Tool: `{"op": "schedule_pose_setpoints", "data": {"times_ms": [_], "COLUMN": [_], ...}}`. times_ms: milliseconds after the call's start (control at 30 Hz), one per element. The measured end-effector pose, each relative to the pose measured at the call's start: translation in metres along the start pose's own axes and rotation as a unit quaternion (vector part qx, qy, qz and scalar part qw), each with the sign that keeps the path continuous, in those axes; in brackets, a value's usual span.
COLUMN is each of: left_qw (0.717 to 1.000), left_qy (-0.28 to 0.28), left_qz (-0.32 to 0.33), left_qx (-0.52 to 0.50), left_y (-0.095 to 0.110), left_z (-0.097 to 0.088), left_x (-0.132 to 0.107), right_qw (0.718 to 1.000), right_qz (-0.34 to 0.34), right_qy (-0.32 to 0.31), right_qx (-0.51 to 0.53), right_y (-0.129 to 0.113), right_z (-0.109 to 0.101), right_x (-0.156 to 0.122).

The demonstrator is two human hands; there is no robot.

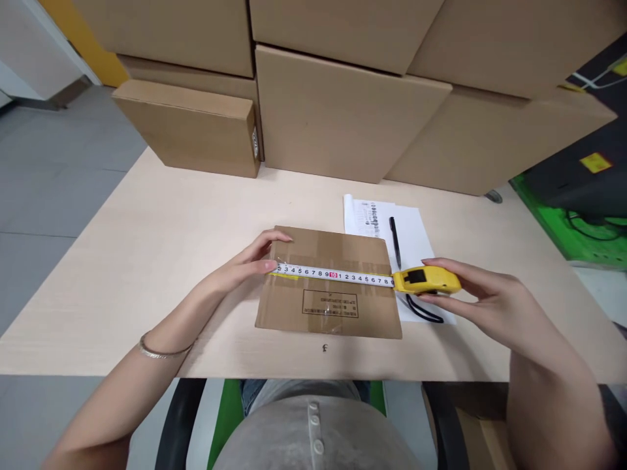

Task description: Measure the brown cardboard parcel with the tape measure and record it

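Observation:
A small cardboard box [337, 251] lies flat on the table in front of me, with clear tape and a printed label frame on its top. Across it runs the white blade of a yellow tape measure [431, 279], with a red 10 mark near the middle. My left hand [255, 256] grips the box's left edge, its thumb pressing the blade's end there. Just past the right edge, my right hand [482, 294] pinches the tape measure's case between thumb and fingers. A black wrist cord hangs from the case.
White paper sheets [416, 228] with some print lie behind the box, a black pen [395, 241] on them. Large cartons [337, 117] are stacked along the table's [206, 215] back. A flatter carton [196, 130] stands at the back left. Chair armrests flank me.

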State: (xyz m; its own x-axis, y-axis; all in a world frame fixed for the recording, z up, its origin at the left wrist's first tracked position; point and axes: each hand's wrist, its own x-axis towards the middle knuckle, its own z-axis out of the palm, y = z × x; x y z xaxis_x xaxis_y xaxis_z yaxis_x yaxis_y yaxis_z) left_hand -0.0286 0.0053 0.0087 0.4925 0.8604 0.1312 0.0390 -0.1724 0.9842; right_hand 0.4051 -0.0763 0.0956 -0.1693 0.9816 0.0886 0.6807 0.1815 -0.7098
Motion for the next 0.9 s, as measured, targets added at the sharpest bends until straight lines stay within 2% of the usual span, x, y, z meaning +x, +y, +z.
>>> {"op": "schedule_pose_setpoints", "data": {"times_ms": [200,367,467,600,667,767,900], "left_qw": [1.0,1.0,1.0,1.0,1.0,1.0,0.999], "left_qy": [-0.002,-0.004,-0.005,-0.004,-0.002,0.001,0.022], "left_qz": [0.0,0.001,0.004,-0.001,-0.008,-0.003,0.005], "left_qx": [0.002,0.002,0.005,0.009,0.0,-0.009,-0.046], "left_y": [-0.005,-0.011,-0.011,-0.007,-0.006,-0.009,-0.013], "left_z": [-0.003,-0.004,-0.004,-0.003,-0.002,-0.003,-0.001], "left_x": [-0.002,-0.003,-0.004,-0.004,-0.004,-0.002,-0.001], "right_qw": [1.0,0.999,0.996,0.993,0.99,0.979,0.966], "right_qz": [0.008,0.014,0.016,-0.04,-0.063,-0.083,-0.163], "right_qy": [-0.012,-0.03,-0.05,-0.076,-0.106,-0.18,-0.198], "right_qx": [0.02,-0.041,-0.067,-0.077,-0.073,-0.047,-0.029], "right_y": [0.0,-0.004,-0.013,-0.038,-0.055,-0.08,-0.105], "right_z": [0.001,0.0,-0.008,-0.011,0.001,0.035,0.084], "right_x": [0.006,0.012,0.016,0.031,0.046,0.071,0.093]}}
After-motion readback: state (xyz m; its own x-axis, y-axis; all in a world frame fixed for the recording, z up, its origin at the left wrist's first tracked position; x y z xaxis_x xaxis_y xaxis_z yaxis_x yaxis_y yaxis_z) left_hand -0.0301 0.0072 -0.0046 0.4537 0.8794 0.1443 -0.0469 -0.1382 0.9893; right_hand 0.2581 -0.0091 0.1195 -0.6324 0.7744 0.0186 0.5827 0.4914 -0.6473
